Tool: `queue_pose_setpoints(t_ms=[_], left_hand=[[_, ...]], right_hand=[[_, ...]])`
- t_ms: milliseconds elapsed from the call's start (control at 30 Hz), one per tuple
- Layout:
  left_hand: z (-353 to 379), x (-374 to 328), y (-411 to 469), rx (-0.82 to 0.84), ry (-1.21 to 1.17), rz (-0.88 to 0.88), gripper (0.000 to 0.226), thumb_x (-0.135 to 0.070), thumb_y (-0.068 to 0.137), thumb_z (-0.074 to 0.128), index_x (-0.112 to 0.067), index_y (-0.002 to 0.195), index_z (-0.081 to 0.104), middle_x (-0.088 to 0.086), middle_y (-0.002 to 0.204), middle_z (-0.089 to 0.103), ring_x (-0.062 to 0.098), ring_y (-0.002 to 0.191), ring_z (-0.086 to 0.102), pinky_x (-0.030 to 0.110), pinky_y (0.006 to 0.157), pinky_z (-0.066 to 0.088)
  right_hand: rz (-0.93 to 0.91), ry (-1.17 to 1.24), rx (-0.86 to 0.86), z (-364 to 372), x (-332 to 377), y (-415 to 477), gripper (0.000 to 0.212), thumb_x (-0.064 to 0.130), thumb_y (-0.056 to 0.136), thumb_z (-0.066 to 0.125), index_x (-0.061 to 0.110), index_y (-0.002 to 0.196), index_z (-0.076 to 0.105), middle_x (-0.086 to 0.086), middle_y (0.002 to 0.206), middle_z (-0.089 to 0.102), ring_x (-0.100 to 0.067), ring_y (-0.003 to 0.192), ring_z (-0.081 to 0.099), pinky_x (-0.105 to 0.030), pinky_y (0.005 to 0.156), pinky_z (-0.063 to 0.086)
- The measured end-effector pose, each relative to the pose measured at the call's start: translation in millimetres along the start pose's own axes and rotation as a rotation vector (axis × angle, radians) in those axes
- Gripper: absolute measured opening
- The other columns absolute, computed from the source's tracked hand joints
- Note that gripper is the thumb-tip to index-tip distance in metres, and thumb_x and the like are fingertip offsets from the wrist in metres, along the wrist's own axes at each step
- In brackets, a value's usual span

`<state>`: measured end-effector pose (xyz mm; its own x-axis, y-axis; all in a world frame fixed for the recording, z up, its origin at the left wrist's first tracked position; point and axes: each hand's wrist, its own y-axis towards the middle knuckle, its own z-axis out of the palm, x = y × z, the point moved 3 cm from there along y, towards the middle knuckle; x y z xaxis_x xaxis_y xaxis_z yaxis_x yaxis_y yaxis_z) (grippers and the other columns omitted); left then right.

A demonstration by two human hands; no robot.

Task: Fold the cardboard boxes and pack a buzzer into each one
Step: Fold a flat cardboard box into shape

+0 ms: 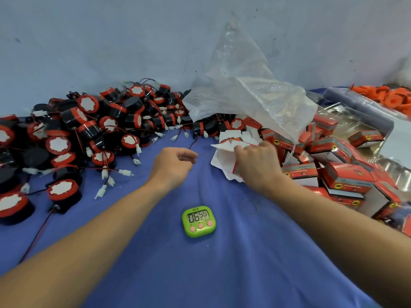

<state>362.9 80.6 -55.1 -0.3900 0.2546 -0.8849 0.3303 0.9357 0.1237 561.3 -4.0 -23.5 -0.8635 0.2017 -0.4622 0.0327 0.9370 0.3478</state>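
my right grip (255,165) pinches a flat box blank (223,162), at 3 o'clock of my loosely curled, empty left grip (175,165). the blanks look stacked, so two may lift together. in the buzzer pile (89,130) at 10 o'clock, tangled wires could drag neighbours.

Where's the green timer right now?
Head view, centre: the green timer lies on the blue cloth between the two forearms, nearer the person than the left hand and the right hand, which grips a flat cardboard box.
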Motion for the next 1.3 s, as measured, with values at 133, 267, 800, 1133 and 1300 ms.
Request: queue_pose_setpoints(t_ms=[133,267,800,1133,1300], left_hand=[[3.1,-2.0,-1.4,0.009,-0.019,-0.016,0.034,0.000,0.094,0.063,-0.030,0.103,0.077,-0.017,0.094,0.075,-0.007,0.093,0.066,0.003,0.064,0.044],[12.6,-7.5,-3.9,0.045,-0.030,-0.011,0.035,0.000,0.093,0.063,-0.031,0.102,0.076,-0.018,0.095,0.074,-0.011,0.090,0.064,0.003,0.065,0.045],[10.6,-27.8,-8.8,0.006,-0.510,-0.151,0.026,0.000,0.098,0.061,-0.023,0.101,0.073,-0.001,0.102,0.079,0.028,0.106,0.071,0.045,0.088,0.061],[-84.2,31.6,-57.9,-0.238,-0.304,-0.150,0.031,0.005,0.087,0.071,-0.025,0.083,0.078,-0.004,0.083,0.080,0.015,0.081,0.074,0.036,0.076,0.061],[-136.7,68.3,-66.4,-0.148,-0.309,-0.224,0.025,-0.002,0.088,0.070,-0.023,0.085,0.082,0.002,0.093,0.081,0.027,0.092,0.077,0.034,0.073,0.059]], right_hand=[[0.210,0.097,-0.025,-19.1,-25.6,26.3,0.017,0.008,0.083,0.058,0.021,0.090,0.067,-0.003,0.072,0.064,-0.030,0.060,0.048,-0.032,0.062,0.027],[0.214,0.126,-0.065,-21.9,-31.1,25.7,0.023,0.007,0.084,0.057,0.022,0.098,0.069,-0.003,0.075,0.068,-0.032,0.069,0.063,-0.031,0.067,0.031],[0.903,1.988,-0.020,4.7,37.9,-13.0,0.013,0.004,0.096,0.066,0.016,0.092,0.068,-0.005,0.082,0.074,-0.023,0.073,0.066,-0.039,0.067,0.056],[0.269,1.636,0.082,-33.2,154.7,-17.9,0.099,0.007,0.072,0.077,0.043,0.153,0.033,0.020,0.133,0.056,0.019,0.099,0.057,-0.002,0.074,0.046],[0.110,1.548,0.164,-47.9,205.4,-15.3,0.094,0.020,0.077,0.077,0.036,0.158,0.031,0.016,0.139,0.049,-0.008,0.113,0.059,-0.019,0.091,0.049]])
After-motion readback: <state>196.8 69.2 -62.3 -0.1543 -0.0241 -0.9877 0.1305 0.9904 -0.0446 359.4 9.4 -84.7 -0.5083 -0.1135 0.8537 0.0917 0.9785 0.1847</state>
